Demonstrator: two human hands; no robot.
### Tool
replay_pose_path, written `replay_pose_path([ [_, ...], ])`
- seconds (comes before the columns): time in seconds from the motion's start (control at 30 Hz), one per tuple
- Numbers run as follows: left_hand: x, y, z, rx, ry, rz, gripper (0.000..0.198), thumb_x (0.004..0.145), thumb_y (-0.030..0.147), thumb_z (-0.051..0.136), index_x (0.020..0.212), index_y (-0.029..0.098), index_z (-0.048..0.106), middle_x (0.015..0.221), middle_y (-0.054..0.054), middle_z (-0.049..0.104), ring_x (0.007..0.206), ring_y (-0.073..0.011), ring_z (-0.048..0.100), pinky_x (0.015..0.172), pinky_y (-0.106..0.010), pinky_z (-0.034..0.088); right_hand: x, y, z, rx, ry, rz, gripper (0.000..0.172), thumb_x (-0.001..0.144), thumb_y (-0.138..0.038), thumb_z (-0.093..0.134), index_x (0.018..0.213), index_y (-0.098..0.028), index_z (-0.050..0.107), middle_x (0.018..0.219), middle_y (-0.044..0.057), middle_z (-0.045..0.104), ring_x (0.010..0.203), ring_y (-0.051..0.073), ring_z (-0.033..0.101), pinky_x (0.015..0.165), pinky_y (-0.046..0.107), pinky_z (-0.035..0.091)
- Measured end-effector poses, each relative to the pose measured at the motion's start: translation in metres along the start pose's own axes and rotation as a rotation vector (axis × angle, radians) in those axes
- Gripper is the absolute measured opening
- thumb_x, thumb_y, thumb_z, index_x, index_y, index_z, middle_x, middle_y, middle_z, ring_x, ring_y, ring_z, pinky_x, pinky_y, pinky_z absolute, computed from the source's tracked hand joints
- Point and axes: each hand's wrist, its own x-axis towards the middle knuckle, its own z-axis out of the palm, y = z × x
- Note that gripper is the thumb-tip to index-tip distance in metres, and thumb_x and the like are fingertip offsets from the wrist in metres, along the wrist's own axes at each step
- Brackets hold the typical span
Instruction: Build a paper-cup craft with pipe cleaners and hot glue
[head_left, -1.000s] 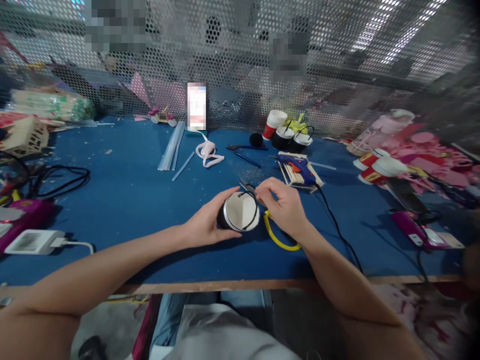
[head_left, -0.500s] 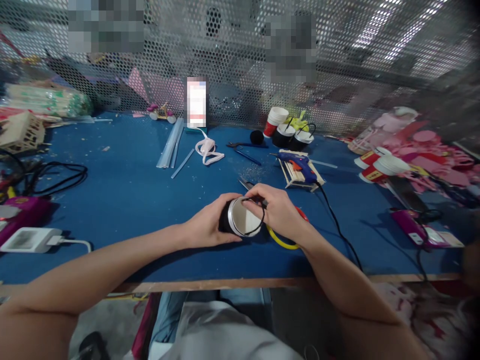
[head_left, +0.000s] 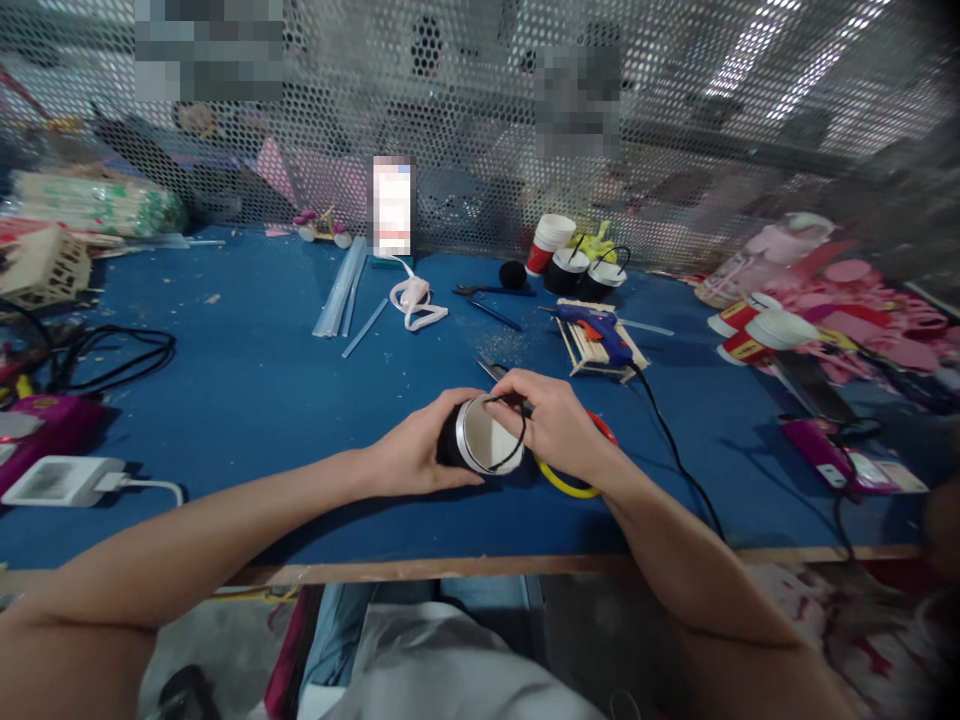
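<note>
My left hand [head_left: 420,450] is wrapped round a black-covered paper cup [head_left: 471,440], which lies tilted with its white inside facing right. A black cord [head_left: 520,440] loops across the cup's mouth like a handle. Fingers of my right hand [head_left: 551,420] pinch the cord's far end against the inner rim. Partly under my right hand lies a pair of scissors [head_left: 568,487] with red and yellow handles, its blades pointing away from me.
A blue glue gun [head_left: 611,335] rests on a small wooden stand, its cable running to the front edge. Behind it stand two black cups [head_left: 568,270] with cord handles and stacked paper cups [head_left: 551,240]. Pliers [head_left: 487,300], clear glue sticks [head_left: 341,290] and white ribbon [head_left: 417,300] lie farther back.
Both hands keep their places on the cup. The cord loop has shifted very slightly left over the cup's mouth.
</note>
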Motion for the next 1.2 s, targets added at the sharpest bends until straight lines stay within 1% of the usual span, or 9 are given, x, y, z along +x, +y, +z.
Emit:
replay_pose_path([
  [0.2,0.0,0.0017,-0.0003,-0.059,0.029,-0.024,0.077,0.061,0.033,0.072,0.124,0.02,0.032,0.121,-0.012,0.048,0.112,-0.0254,0.049,0.093,-0.039,0.042,0.0019,-0.0015,-0.0014,0.042,0.003,0.077,0.01,0.079,-0.025,0.057,0.082,-0.016,0.058,0.072,0.002,0.058,0.062,0.011,0.051,0.058,0.024,0.041],
  [0.33,0.0002,0.0022,-0.0006,-0.07,0.028,-0.039,0.076,0.061,0.033,0.072,0.124,0.02,0.032,0.122,-0.012,0.047,0.113,-0.0254,0.048,0.094,-0.04,0.041,0.0026,-0.0024,-0.0022,0.05,-0.018,0.106,0.019,0.075,-0.03,0.062,0.087,-0.016,0.059,0.076,0.002,0.06,0.061,0.01,0.05,0.056,0.024,0.041],
  [0.6,0.0004,0.0035,-0.0011,-0.051,-0.022,-0.026,0.08,0.063,0.035,0.071,0.128,0.019,0.027,0.126,-0.013,0.044,0.116,-0.026,0.045,0.097,-0.04,0.039,0.0012,0.0002,0.0001,-0.003,0.008,0.034,0.014,0.083,-0.027,0.052,0.078,-0.016,0.058,0.071,0.002,0.059,0.064,0.012,0.053,0.06,0.025,0.041],
  [0.73,0.001,0.0048,-0.0011,-0.056,-0.027,-0.019,0.086,0.061,0.036,0.072,0.131,0.018,0.024,0.133,-0.014,0.038,0.122,-0.0269,0.04,0.101,-0.04,0.034,0.0023,0.0009,0.0015,0.027,-0.007,0.097,0.014,0.082,-0.029,0.052,0.081,-0.017,0.059,0.075,0.004,0.061,0.067,0.013,0.055,0.062,0.026,0.043],
  [0.8,0.0013,0.005,-0.0011,-0.08,-0.029,-0.042,0.084,0.062,0.035,0.071,0.13,0.019,0.025,0.133,-0.014,0.039,0.121,-0.0271,0.041,0.101,-0.04,0.034,0.0033,0.0027,0.0023,0.082,-0.01,0.145,0.019,0.08,-0.032,0.055,0.089,-0.017,0.059,0.081,0.005,0.063,0.071,0.015,0.058,0.065,0.027,0.045],
  [0.9,0.0015,0.0044,-0.0013,-0.132,-0.02,-0.097,0.08,0.063,0.034,0.071,0.129,0.019,0.028,0.129,-0.013,0.042,0.117,-0.0265,0.044,0.099,-0.04,0.036,0.0045,0.0061,0.0031,0.144,0.033,0.196,0.036,0.075,-0.037,0.061,0.104,-0.016,0.055,0.087,0.007,0.063,0.075,0.016,0.059,0.068,0.03,0.048],
  [0.93,0.0015,0.0039,-0.0014,-0.149,-0.015,-0.113,0.079,0.063,0.034,0.071,0.128,0.019,0.028,0.128,-0.012,0.043,0.117,-0.0261,0.045,0.099,-0.04,0.036,0.0047,0.0069,0.0033,0.152,0.051,0.205,0.038,0.074,-0.037,0.062,0.105,-0.016,0.055,0.088,0.007,0.063,0.075,0.016,0.059,0.069,0.031,0.048],
  [1.1,0.0024,0.0002,-0.0011,-0.256,0.022,-0.17,0.078,0.062,0.031,0.072,0.127,0.018,0.03,0.126,-0.012,0.045,0.116,-0.0248,0.045,0.1,-0.038,0.035,0.0049,0.0061,0.0034,0.139,0.106,0.191,0.03,0.073,-0.036,0.064,0.095,-0.018,0.058,0.082,0.005,0.062,0.072,0.015,0.058,0.067,0.029,0.047],
  [1.2,0.0033,-0.002,-0.0015,-0.334,0.076,-0.214,0.075,0.063,0.029,0.072,0.126,0.017,0.031,0.124,-0.011,0.047,0.116,-0.0239,0.045,0.101,-0.037,0.033,0.0045,0.0045,0.0019,0.144,0.183,0.166,0.019,0.077,-0.032,0.059,0.09,-0.018,0.058,0.082,0.004,0.061,0.072,0.013,0.056,0.065,0.027,0.046],
])
